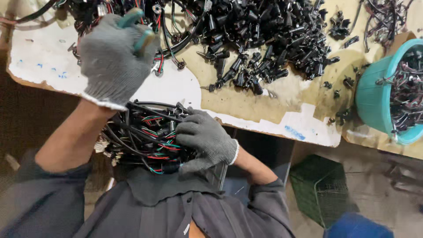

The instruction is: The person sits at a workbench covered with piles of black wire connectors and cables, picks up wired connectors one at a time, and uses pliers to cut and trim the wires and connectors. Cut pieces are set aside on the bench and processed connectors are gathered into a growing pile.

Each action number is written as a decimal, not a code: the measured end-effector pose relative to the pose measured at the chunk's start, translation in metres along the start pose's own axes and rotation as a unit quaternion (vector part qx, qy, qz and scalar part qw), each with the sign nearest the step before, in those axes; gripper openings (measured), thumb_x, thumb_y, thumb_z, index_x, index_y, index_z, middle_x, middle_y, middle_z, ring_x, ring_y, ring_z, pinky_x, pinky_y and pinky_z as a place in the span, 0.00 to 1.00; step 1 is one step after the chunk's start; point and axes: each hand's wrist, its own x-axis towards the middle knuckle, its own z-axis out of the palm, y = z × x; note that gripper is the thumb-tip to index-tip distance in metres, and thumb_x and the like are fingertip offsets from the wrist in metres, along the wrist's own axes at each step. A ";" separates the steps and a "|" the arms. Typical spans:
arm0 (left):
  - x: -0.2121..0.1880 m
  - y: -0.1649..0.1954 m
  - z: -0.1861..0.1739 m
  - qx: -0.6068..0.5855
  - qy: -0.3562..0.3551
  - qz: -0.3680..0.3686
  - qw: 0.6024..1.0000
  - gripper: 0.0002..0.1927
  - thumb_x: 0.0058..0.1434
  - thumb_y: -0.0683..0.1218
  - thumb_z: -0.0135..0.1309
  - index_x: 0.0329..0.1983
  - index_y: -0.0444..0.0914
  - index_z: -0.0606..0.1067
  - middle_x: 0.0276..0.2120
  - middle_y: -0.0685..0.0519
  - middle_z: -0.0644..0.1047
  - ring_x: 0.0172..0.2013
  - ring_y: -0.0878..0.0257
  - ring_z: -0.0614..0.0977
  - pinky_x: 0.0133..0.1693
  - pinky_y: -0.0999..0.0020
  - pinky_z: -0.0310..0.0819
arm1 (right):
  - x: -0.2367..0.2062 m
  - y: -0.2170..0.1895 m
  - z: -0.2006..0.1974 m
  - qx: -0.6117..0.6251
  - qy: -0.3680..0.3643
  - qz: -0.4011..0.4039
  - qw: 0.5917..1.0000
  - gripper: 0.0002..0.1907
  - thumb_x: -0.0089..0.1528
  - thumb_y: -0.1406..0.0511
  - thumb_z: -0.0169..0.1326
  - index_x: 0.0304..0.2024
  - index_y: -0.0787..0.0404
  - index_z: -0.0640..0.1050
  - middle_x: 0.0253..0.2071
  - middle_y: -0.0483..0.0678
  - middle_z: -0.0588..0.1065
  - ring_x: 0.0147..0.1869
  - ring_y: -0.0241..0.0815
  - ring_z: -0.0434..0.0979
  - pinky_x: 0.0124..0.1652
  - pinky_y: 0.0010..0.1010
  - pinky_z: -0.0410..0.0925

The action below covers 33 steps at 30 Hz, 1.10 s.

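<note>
My left hand (115,57), in a grey knit glove, is raised over the table's near edge and closed around a tool with teal handles (140,27), probably cutters. My right hand (203,137), also gloved, rests on a tangled bundle of black, red and green wires (145,139) held against my lap just below the table edge, fingers curled over it. More wires (172,39) lie on the table beyond the tool.
A large heap of black connectors (264,39) covers the worn table top (39,57). A teal basket (374,97) at the right holds more wiring. Below the table stand a green mesh crate (319,185) and a blue container (357,227).
</note>
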 end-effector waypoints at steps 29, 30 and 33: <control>-0.058 -0.029 0.085 0.067 -0.304 -0.223 0.924 0.18 0.52 0.54 0.63 0.44 0.44 0.83 0.35 0.39 0.78 0.36 0.42 0.82 0.38 0.46 0.77 | -0.017 0.119 -0.009 0.627 0.576 0.075 0.519 0.19 0.58 0.53 0.64 0.42 0.60 0.81 0.32 0.50 0.80 0.35 0.44 0.82 0.51 0.49 0.78; -0.056 -0.028 0.081 0.062 -0.302 -0.225 0.924 0.20 0.48 0.55 0.65 0.44 0.45 0.83 0.34 0.38 0.79 0.36 0.41 0.82 0.37 0.45 0.76 | -0.011 0.111 -0.007 0.653 0.574 0.085 0.487 0.21 0.57 0.50 0.64 0.41 0.59 0.81 0.28 0.50 0.79 0.31 0.43 0.81 0.49 0.51 0.79; -0.042 -0.028 0.062 -0.011 -0.266 -0.241 0.933 0.19 0.51 0.54 0.66 0.44 0.42 0.84 0.31 0.40 0.81 0.33 0.46 0.83 0.38 0.50 0.76 | 0.004 0.076 0.010 0.594 0.485 0.146 0.626 0.18 0.62 0.56 0.64 0.46 0.62 0.81 0.21 0.44 0.74 0.23 0.37 0.75 0.30 0.36 0.74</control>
